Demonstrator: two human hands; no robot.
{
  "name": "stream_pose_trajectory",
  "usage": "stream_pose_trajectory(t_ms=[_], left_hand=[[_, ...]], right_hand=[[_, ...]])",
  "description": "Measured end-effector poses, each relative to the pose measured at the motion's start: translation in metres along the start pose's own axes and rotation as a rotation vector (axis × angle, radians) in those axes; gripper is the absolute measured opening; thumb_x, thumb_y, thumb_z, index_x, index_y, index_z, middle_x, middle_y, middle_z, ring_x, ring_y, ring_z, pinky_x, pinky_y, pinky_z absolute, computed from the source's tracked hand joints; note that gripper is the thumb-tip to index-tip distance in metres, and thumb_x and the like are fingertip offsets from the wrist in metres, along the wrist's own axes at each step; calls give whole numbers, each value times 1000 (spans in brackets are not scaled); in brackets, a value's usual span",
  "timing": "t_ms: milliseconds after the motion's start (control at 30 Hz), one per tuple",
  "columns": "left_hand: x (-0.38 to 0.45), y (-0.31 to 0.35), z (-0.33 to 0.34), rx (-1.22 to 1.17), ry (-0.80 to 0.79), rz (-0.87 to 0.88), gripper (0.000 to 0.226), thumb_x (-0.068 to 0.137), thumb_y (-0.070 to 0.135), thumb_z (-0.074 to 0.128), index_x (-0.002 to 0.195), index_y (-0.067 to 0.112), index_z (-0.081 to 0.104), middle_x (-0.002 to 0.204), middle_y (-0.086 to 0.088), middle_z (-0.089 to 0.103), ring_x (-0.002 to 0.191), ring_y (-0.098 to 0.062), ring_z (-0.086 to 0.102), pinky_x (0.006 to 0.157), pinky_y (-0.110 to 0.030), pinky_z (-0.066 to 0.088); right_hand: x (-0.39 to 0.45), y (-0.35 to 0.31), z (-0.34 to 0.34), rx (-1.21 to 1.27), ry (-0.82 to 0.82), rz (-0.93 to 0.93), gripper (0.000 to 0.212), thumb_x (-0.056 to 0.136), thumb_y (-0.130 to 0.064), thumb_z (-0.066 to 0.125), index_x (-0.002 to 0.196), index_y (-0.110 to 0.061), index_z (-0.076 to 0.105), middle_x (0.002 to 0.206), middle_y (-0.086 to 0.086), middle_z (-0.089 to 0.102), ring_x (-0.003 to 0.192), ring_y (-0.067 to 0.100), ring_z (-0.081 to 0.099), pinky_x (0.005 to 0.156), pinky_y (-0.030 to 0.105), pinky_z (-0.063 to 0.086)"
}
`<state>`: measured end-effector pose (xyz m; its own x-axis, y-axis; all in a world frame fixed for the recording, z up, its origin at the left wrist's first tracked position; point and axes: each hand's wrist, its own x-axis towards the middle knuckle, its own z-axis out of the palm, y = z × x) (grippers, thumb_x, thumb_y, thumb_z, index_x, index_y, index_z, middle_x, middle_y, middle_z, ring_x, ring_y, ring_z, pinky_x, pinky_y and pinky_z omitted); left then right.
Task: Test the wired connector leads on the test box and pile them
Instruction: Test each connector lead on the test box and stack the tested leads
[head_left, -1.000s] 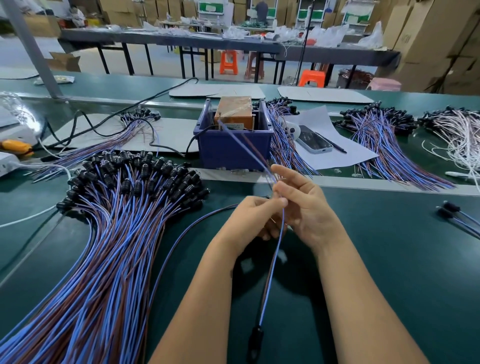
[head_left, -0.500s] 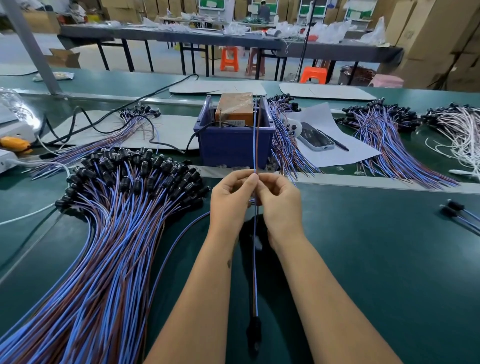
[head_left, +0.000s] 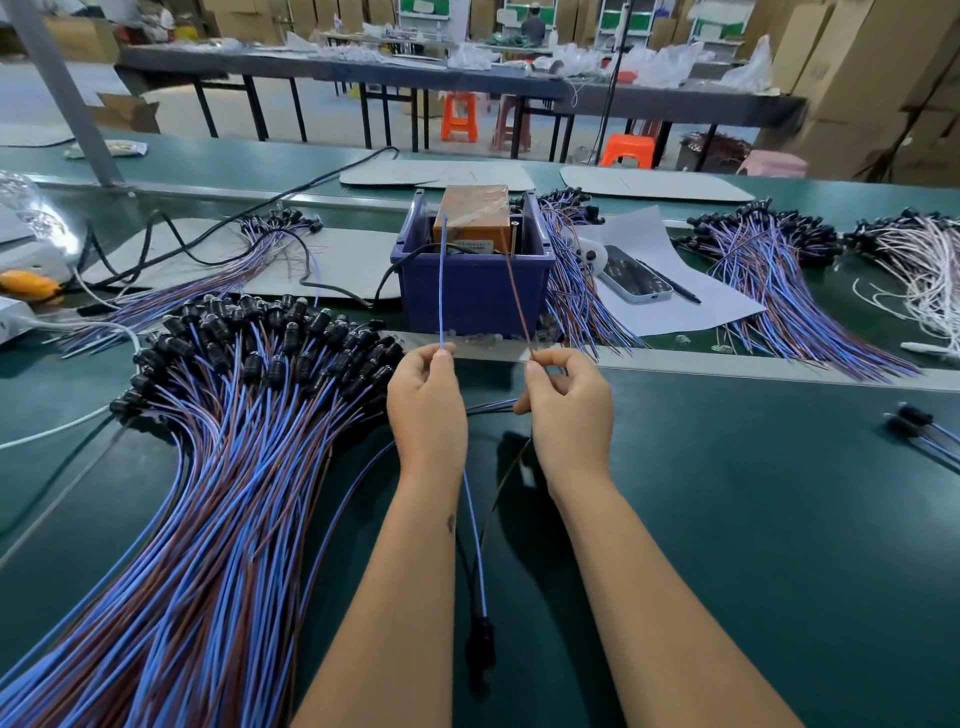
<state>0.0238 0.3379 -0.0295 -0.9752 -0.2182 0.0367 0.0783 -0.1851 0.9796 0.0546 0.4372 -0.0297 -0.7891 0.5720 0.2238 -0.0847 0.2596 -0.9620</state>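
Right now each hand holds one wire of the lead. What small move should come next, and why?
Probably bring both wire tips forward onto the test box. The left hand pinches the blue wire and the right hand the brown wire, spread apart and pointing at the box, seemingly short of it.

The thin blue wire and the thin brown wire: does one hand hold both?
No, the left hand pinches the thin blue wire, the right hand the thin brown wire.

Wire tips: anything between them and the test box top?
Nothing visible. The left hand holds the blue wire, the right hand the brown wire, both rising over the bin's near wall to the test box.
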Motion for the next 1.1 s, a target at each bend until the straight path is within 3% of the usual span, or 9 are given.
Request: stream_pose_trajectory(t_ms=[200, 367, 567, 733, 833, 1100], left_hand=[[0, 4, -3, -42, 13, -67, 24, 96, 5, 46, 98, 15, 67, 57, 6, 51, 45, -4, 41, 46, -20, 34], [0, 4, -2, 40, -12, -63, 24, 97, 9, 47, 104, 20, 67, 46, 8, 49, 42, -6, 38, 42, -18, 33], [-2, 4, -2, 147, -65, -51, 32, 92, 10, 48, 79, 33, 66, 50, 0, 44, 46, -12, 33, 48, -26, 31], [0, 3, -2, 174, -73, -64, 30, 91, 11, 48, 102, 28, 71, 47, 5, 44, 41, -9, 34, 44, -24, 32], [-1, 4, -2, 178, -73, -62, 30, 92, 10, 49, 105, 26, 71, 46, 7, 43, 40, -8, 33, 43, -24, 31], [-3, 6, -3, 189, -93, -51, 32, 91, 11, 49, 81, 34, 68, 56, -4, 41, 45, -11, 30, 45, -25, 28]], right_hand=[[1, 0, -2, -4, -15, 5, 11, 94, -20, 56, 87, -28, 57, 55, -8, 64, 51, -1, 54, 51, 12, 40], [3, 1, -4, 47, 15, 35, 13, 95, -19, 54, 85, -27, 56, 47, -5, 59, 45, 1, 51, 48, 11, 38], [3, 2, -3, 53, -4, 57, 10, 95, -19, 53, 87, -25, 55, 44, -4, 56, 41, 3, 46, 45, 13, 38], [4, 0, -4, 75, 5, 70, 11, 95, -18, 54, 87, -24, 56, 43, -4, 56, 39, 3, 45, 43, 12, 36], [4, -1, -4, 82, 11, 82, 10, 95, -18, 53, 89, -24, 57, 44, -4, 56, 38, 0, 46, 42, 10, 36], [4, -1, -5, 94, 16, 91, 8, 95, -17, 53, 89, -21, 57, 43, -4, 56, 38, 0, 45, 42, 10, 37]])
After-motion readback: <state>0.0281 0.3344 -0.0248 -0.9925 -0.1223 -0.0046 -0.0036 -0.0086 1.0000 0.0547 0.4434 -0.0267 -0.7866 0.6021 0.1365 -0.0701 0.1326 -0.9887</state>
